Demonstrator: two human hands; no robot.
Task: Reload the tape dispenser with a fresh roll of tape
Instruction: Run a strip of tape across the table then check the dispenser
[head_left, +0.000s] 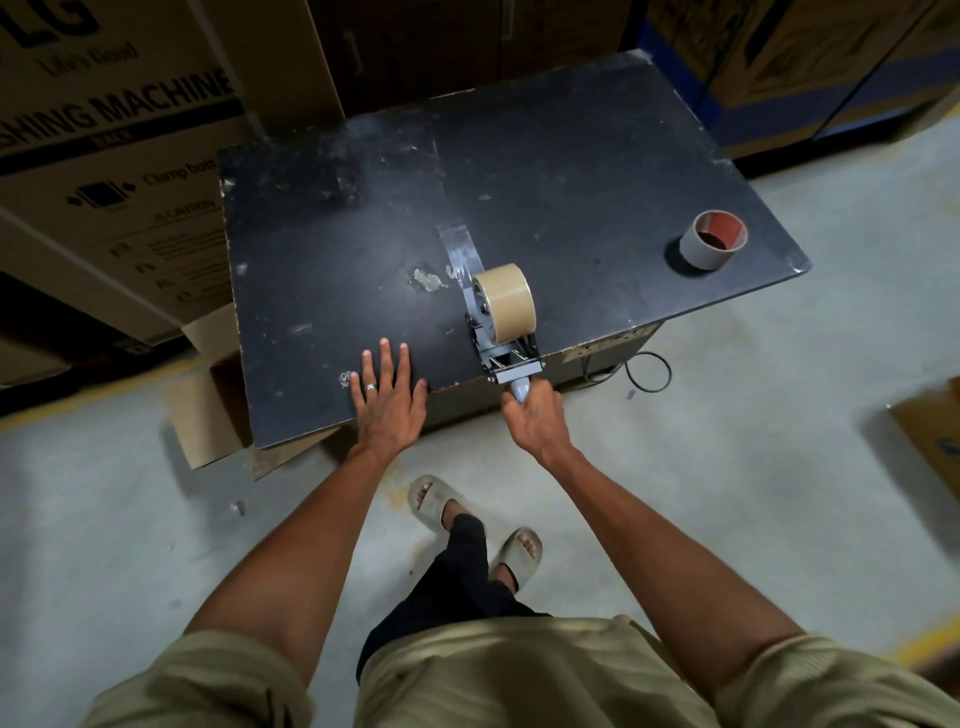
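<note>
1. The dispenser (488, 317) lies on the black table (571, 171), near the front edge, with its handle sticking out over that edge toward the person.
2. A tan roll (506, 302) sits mounted on the dispenser, its broad face turned up and to the right.
3. A clear strip of tape (460, 249) runs from the dispenser away across the tabletop and lies flat on it.
4. The right hand (532, 415) grips the handle, fingers curled round it just off the table's edge.
5. The left hand (389, 397) rests flat on the table near the front edge, fingers straight and spread, well to the left of the dispenser; a ring shows on one finger.
6. An empty core (712, 240), grey outside and reddish inside, stands on end near the table's right corner, well apart from the dispenser.
7. Cardboard boxes (119, 156) stand on the floor behind and left of the table.
8. A black cable (649, 371) loops on the floor below the table's front right side.
</note>
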